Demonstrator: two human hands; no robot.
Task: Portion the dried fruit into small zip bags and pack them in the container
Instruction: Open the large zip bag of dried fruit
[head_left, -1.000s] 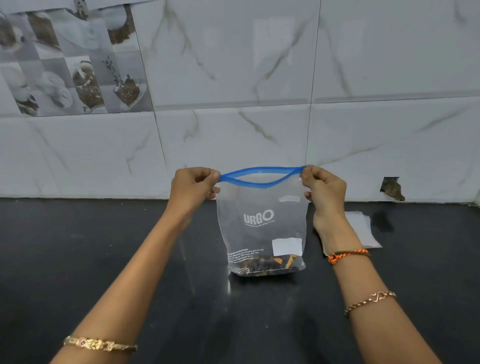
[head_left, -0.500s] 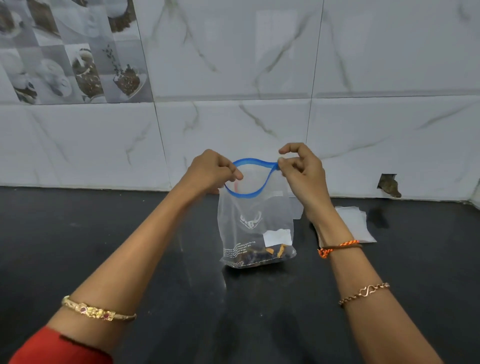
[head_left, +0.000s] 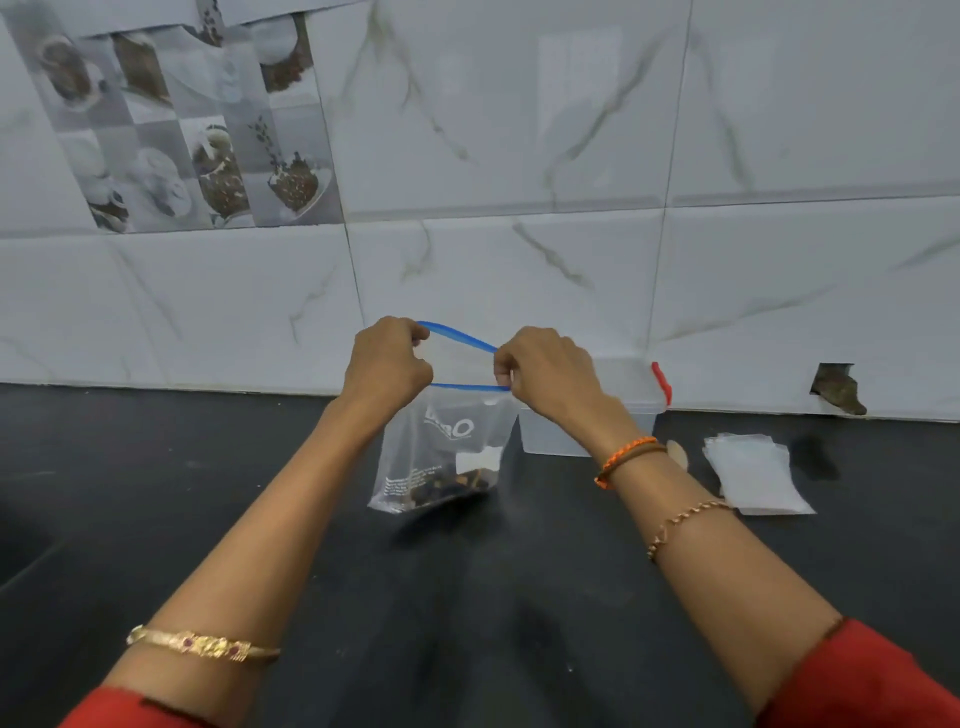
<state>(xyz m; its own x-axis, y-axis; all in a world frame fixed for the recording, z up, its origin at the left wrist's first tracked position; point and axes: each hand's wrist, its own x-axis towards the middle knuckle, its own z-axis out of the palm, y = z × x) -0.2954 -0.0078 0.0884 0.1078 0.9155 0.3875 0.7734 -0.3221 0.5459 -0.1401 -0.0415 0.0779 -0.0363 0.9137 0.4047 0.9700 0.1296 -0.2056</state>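
A clear zip bag with a blue zip strip stands on the black counter, dark and orange dried fruit lying in its bottom. My left hand pinches the left end of the blue rim. My right hand pinches the right end, and the mouth gapes wide between them. Behind my right wrist sits a translucent white container with a red clip, against the wall. A stack of small clear zip bags lies flat to the right.
The black counter runs to a white marble-tiled wall. A hole in the wall tile shows at the far right. A small pale object lies between the container and the bag stack.
The bag's mouth, stretched flat a second ago, has been pulled open front to back. The view shifted, bringing the container and more of the bag stack into sight.
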